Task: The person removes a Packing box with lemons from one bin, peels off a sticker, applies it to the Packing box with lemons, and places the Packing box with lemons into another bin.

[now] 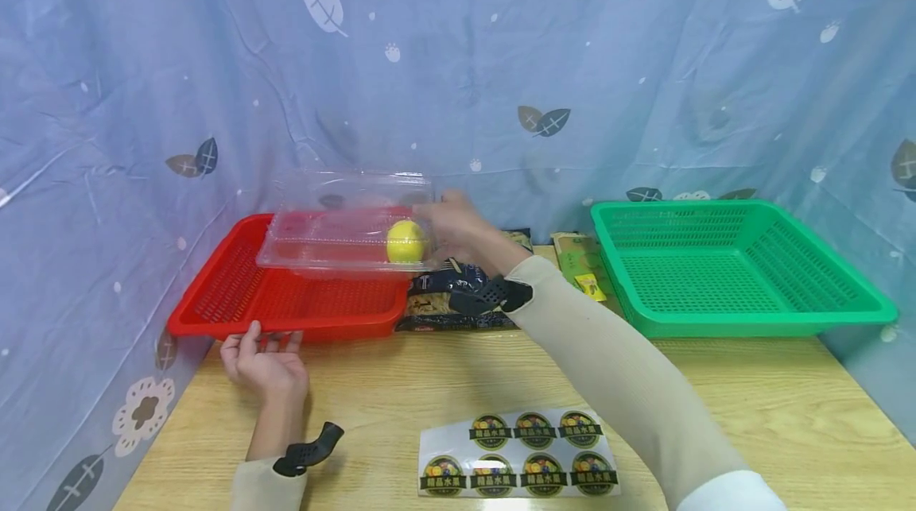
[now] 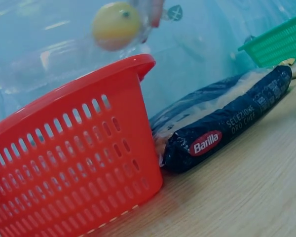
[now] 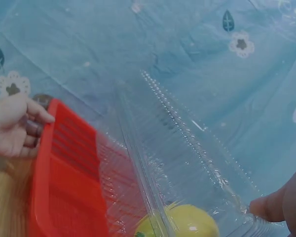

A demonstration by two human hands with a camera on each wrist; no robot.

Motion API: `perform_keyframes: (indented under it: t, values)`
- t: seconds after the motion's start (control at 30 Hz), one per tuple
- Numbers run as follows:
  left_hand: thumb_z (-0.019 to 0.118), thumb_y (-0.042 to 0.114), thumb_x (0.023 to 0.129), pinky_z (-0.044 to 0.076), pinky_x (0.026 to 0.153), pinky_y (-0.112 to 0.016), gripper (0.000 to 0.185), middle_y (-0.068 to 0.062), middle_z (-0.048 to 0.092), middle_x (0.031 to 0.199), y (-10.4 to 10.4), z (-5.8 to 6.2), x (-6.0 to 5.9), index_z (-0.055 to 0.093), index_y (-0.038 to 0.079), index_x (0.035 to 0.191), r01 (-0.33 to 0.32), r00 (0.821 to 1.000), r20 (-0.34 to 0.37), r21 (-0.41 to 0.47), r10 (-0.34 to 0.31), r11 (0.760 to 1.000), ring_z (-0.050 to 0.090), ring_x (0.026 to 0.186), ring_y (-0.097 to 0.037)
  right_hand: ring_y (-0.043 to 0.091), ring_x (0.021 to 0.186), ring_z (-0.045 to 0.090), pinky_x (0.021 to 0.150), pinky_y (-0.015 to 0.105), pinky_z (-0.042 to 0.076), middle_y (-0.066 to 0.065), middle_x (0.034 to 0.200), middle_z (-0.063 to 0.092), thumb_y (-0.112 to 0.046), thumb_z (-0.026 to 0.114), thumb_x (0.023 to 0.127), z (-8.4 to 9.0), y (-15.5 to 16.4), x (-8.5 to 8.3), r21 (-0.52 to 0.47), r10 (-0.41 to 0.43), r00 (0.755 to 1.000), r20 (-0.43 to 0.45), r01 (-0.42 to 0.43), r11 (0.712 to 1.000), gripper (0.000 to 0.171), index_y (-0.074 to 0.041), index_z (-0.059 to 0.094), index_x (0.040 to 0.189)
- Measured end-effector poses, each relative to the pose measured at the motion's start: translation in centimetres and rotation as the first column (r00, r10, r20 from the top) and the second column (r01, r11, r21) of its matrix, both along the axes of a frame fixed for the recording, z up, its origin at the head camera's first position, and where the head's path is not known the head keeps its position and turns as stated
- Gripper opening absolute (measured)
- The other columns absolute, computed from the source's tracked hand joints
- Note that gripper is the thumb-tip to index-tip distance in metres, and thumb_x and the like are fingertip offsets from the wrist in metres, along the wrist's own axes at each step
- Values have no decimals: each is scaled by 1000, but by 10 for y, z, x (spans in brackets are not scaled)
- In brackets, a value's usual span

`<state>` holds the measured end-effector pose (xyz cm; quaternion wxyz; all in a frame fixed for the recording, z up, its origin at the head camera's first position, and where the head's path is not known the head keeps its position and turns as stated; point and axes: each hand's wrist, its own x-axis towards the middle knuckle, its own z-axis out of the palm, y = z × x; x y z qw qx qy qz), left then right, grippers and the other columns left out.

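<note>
My right hand [image 1: 458, 223] grips the right end of a clear plastic clamshell box [image 1: 336, 245], held tilted over the red basket. Its lid stands up at the back. Inside, at the end near that hand, lies a round yellow fruit [image 1: 405, 241], also visible in the right wrist view. The right thumb [image 3: 269, 206] presses on the box's ridged edge. At the front left rim of the red basket [image 1: 300, 330], my left hand [image 1: 268, 364] holds on with palm turned up and fingers bent at the rim.
Right of the red basket lie dark Barilla pasta bags [image 2: 222, 128]. A green packet [image 1: 572, 257] with a small yellow sachet [image 1: 590, 286] lies beside the green basket [image 1: 744, 320]. A sheet of round fruit stickers [image 1: 518, 455] lies at the table's front. Blue curtain surrounds the back and sides.
</note>
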<state>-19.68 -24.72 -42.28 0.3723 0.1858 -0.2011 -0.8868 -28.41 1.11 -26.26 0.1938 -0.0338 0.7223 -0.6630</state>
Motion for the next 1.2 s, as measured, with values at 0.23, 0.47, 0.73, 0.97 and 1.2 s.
perform_keyframes:
  t: [0.23,0.47,0.73,0.97,1.2]
  values:
    - [64,5,95,59,57,-35,27,-11,52,113,-2,-1,5,45,10,113,63,997,-48,-18,-64,998,57,71,-25,39,114,55,74,49,61,24,155,31,-21,52,105,5,40,8,11,-29,1000,-2,29,1000,70,-4,12,160]
    - [65,4,95,58,59,-35,32,-10,51,117,-3,1,4,43,10,117,85,994,-63,-19,-86,996,56,76,-25,47,142,35,83,60,57,19,168,10,-19,53,105,6,71,16,-1,-66,998,9,66,998,79,-7,-1,162]
    - [67,4,95,57,61,-35,33,-9,49,120,-1,1,6,44,13,116,102,994,-39,5,-102,995,54,82,-25,48,148,24,84,63,55,16,169,-5,-16,52,105,2,98,29,9,-52,999,-9,52,999,82,-9,-8,162]
    - [68,5,95,57,61,-36,32,-9,49,119,-1,-1,8,45,14,114,110,994,-28,18,-109,994,54,79,-26,49,140,39,83,59,57,19,167,12,-18,48,107,-6,118,44,28,-33,999,-27,34,999,78,-17,-6,163]
    - [65,6,97,55,63,-35,34,-9,49,115,-2,3,6,42,12,121,120,992,-37,-1,-120,993,53,79,-25,42,154,0,94,65,48,14,169,-8,-18,47,108,-20,138,59,73,-25,1000,-17,26,997,77,-4,-7,161]
